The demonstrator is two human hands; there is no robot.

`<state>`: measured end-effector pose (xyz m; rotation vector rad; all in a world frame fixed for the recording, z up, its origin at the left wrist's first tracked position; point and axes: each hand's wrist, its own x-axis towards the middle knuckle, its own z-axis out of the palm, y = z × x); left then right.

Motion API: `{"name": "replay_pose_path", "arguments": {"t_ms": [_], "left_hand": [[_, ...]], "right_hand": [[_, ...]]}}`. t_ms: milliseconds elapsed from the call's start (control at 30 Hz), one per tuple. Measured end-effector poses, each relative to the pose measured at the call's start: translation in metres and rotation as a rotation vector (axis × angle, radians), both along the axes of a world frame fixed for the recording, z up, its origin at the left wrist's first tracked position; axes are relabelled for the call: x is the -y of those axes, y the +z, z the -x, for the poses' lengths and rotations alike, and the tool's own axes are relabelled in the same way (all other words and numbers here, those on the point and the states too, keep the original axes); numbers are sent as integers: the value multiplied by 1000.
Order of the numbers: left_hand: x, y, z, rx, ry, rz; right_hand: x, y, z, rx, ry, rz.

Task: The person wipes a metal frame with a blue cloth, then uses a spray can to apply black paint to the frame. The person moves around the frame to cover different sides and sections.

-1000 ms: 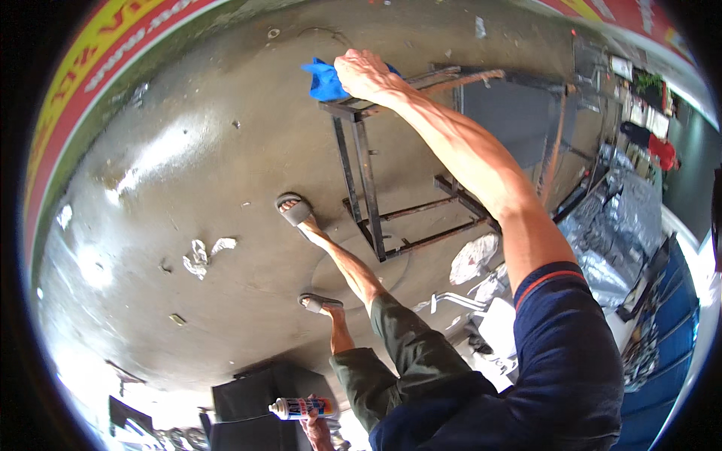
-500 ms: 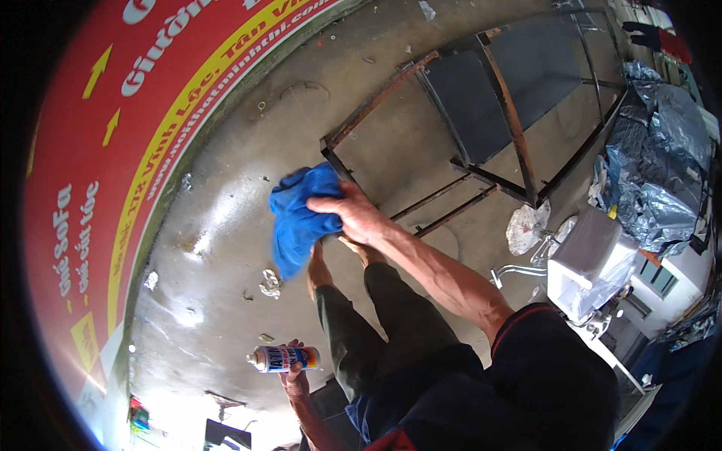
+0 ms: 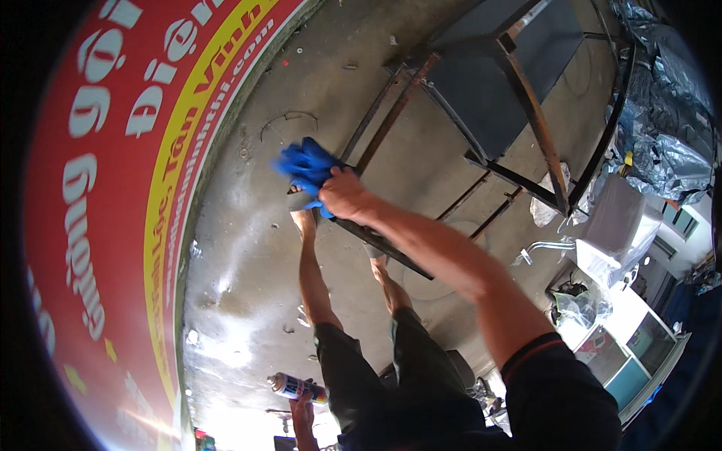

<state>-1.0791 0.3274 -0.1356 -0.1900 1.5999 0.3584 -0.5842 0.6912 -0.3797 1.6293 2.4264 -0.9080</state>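
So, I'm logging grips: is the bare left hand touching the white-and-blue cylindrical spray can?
Touching. The head view shows the left hand closed around the spray can, with no gap between them.

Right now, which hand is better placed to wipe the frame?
Probably the right hand: it holds the blue cloth by the frame, while the left hand, farther off, grips a spray can.

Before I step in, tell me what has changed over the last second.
The right hand has brought the cloth in from well beyond the feet, so that it now overlaps one foot in the view. The view itself has swung, and the red sign fills more of its left side; whether the frame itself moved, I cannot tell. Nothing was taken or let go: the left hand still holds the can.
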Motion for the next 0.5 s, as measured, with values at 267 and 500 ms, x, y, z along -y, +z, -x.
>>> {"name": "replay_pose_path", "arguments": {"t_ms": [267,500], "left_hand": [[-34,-11,39,-72,39,38],[-29,-43,20,-6,67,139]], "right_hand": [[-133,42,-200,564,126,-107],[-199,189,-307,972,-118,-269]]}}
